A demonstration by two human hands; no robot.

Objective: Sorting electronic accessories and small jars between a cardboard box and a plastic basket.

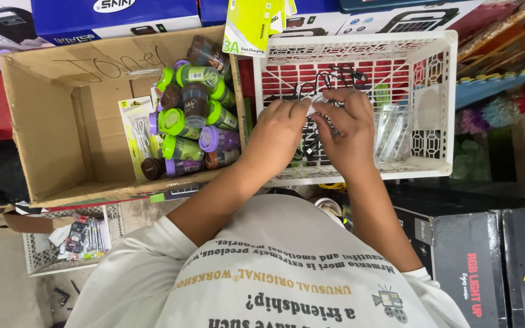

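A small white plug (317, 103) with thin black cable (335, 76) is pinched by left hand (277, 130) and right hand (350, 130) over the white crate (439, 109); light, limp, best held at the plug.

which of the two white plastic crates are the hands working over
The large white crate at top right: both the left hand and right hand are over it. The smaller crate sits apart at lower left.

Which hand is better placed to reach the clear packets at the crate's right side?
Probably right: the right hand lies next to the clear packets in the white crate; the left hand is farther.
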